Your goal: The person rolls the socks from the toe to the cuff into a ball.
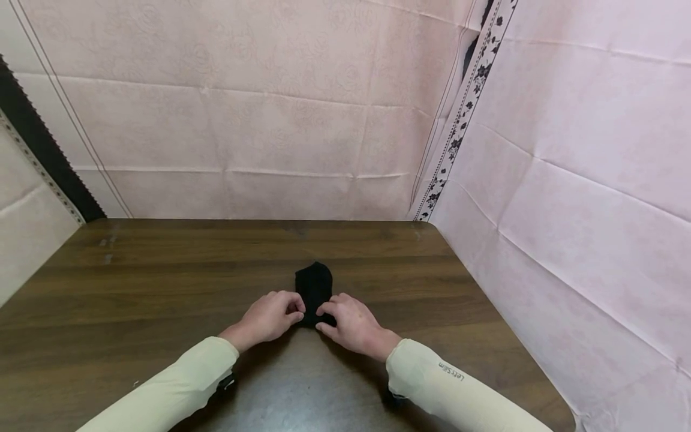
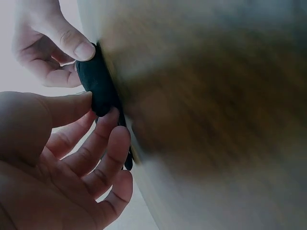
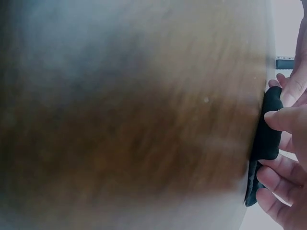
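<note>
One small black fabric piece, soft and folded like a sock [image 1: 313, 288], lay on a dark brown wooden bench [image 1: 162, 282], near the middle and toward the person's side. Two hands met at its near end. The left hand [image 1: 268, 316] sat at the fabric's left edge, and the right hand [image 1: 352, 324] at its right edge, the two hands close together with the black cloth between them.

From the left wrist view, the left fingers [image 2: 103, 143] were curled, thumb and fingertips pinching the dark cloth [image 2: 98, 88] at its edge, while the other hand's thumb [image 2: 76, 45] pressed on the fabric from the far side. From the right wrist view, the right fingers [image 3: 283, 120] were bent and gripping the black fabric [image 3: 266, 139] where it lay on the wood — the bench itself was blurred there.

Both arms wore two pale yellow-green long sleeves [image 1: 178, 384]; the right sleeve carried small printed lettering — too small to read. Pale pink creased sheeting [image 1: 270, 108] hung behind and to the right of the bench, with one dark floral strip [image 1: 464, 114] running down the corner.
</note>
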